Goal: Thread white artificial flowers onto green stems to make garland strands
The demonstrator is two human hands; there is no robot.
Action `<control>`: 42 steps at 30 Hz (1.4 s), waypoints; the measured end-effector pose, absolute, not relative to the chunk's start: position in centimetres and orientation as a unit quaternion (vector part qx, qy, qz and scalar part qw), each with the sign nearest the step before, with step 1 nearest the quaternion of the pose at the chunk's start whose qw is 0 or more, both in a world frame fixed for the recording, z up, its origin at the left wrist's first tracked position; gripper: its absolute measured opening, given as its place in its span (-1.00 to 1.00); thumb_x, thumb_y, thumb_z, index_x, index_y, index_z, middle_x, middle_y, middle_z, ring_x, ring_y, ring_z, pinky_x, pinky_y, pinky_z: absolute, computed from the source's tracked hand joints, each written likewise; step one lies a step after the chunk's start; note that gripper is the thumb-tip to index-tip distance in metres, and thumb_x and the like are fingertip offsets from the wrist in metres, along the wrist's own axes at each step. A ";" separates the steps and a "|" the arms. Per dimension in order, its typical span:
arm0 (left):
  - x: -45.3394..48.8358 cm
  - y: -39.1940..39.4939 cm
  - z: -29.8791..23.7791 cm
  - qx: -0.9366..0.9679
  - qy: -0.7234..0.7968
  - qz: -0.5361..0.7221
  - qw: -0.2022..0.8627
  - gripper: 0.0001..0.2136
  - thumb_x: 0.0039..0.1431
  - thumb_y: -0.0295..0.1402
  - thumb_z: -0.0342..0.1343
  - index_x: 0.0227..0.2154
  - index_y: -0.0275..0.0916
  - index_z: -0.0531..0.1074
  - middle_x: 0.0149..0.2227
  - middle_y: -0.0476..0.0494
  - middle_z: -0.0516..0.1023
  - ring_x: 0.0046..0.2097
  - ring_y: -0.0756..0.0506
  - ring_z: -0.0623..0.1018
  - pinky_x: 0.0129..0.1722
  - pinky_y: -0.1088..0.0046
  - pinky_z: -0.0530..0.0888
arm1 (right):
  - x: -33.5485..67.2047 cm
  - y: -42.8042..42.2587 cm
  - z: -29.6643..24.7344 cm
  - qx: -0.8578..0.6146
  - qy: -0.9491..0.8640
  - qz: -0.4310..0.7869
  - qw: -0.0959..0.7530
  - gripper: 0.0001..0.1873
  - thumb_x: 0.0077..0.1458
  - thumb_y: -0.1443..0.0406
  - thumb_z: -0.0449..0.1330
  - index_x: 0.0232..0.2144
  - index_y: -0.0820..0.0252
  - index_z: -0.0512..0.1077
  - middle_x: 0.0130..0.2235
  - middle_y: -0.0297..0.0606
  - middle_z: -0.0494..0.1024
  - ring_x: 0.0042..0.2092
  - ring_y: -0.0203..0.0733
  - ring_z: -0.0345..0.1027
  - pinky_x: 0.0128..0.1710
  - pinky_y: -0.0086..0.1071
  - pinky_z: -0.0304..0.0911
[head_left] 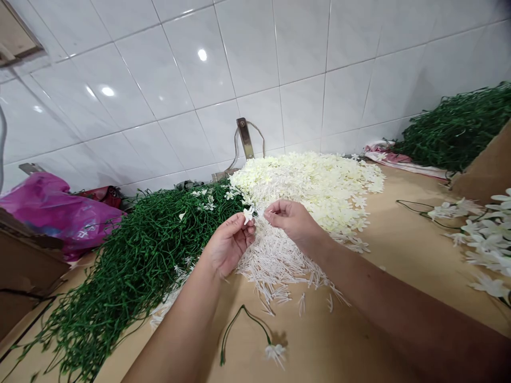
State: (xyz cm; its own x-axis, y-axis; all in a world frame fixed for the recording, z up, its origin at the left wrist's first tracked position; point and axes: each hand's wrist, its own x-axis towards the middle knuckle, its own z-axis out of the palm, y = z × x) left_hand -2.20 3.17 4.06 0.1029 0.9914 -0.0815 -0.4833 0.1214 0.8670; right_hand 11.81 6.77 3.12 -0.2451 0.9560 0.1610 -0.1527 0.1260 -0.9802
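Between the thumb and fingers of my left hand (232, 239) is a small white artificial flower (248, 215). My right hand (293, 223) is pinched just to its right, over the pile; a tiny pale piece seems to be at its fingertips, too small to name. Below both hands spreads a heap of thin white stamen-like sticks (275, 260). Behind them lies a large mound of cream-white flower heads (315, 183). Left of my left hand is a big tangle of green plastic stems (159, 244). Nearer me, a green stem with a white flower (275, 352) lies on the table.
White flowers on stems (493, 239) lie at the right edge, beside a cardboard piece (485, 165) and more green stems (459, 127) on a cloth. At left are a pink plastic bag (51, 207) and a cardboard box (27, 260). A tiled wall (303, 48) closes the back.
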 end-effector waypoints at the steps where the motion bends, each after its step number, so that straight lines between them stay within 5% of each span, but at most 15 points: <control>1: -2.2 3.2 4.0 0.349 0.366 0.562 0.655 -0.90 -0.13 -0.44 0.12 -0.56 -0.31 0.29 -0.53 -0.02 0.35 -0.50 0.09 0.35 -0.51 0.60 0.31 | 11.6 6.6 3.0 -0.340 -0.536 0.595 0.494 -0.84 -0.27 0.27 0.21 -0.58 0.24 0.33 -0.56 -0.38 0.30 -0.49 -0.38 0.12 -0.40 -0.38 0.08; 8: -1.7 3.1 4.0 0.340 0.415 0.558 0.633 -0.88 -0.17 -0.41 0.15 -0.55 -0.30 0.32 -0.59 0.02 0.35 -0.53 0.11 0.35 -0.50 0.60 0.32 | 10.7 5.7 2.7 -0.275 -0.415 0.718 0.487 -0.80 -0.40 0.31 0.28 -0.64 0.26 0.34 -0.59 -0.38 0.34 -0.49 -0.39 0.17 -0.43 -0.42 0.06; 20: -1.3 3.1 3.6 0.365 0.438 0.551 0.610 -0.87 -0.13 -0.36 0.11 -0.58 -0.32 0.33 -0.61 0.05 0.31 -0.57 0.14 0.30 -0.55 0.64 0.25 | 10.2 4.9 2.9 -0.240 -0.415 0.730 0.488 -0.83 -0.30 0.29 0.25 -0.65 0.28 0.32 -0.59 -0.36 0.36 -0.50 -0.40 0.21 -0.43 -0.43 0.09; 42: -2.0 3.0 4.0 0.373 0.383 0.536 0.654 -0.95 -0.16 -0.45 0.06 -0.57 -0.34 0.33 -0.62 0.01 0.33 -0.57 0.11 0.33 -0.54 0.63 0.29 | 10.4 4.6 3.3 -0.342 -0.675 0.363 0.544 -0.96 -0.11 0.37 0.07 -0.53 0.23 0.31 -0.49 -0.28 0.41 -0.44 -0.30 0.29 -0.39 -0.33 0.26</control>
State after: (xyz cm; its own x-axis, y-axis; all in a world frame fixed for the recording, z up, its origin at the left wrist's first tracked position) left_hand -1.95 3.02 3.99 0.1330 0.9860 -0.1006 -0.4140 0.1474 0.8982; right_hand 10.36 4.61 3.32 -0.1745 0.8561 0.4865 0.0669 0.5032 -0.8616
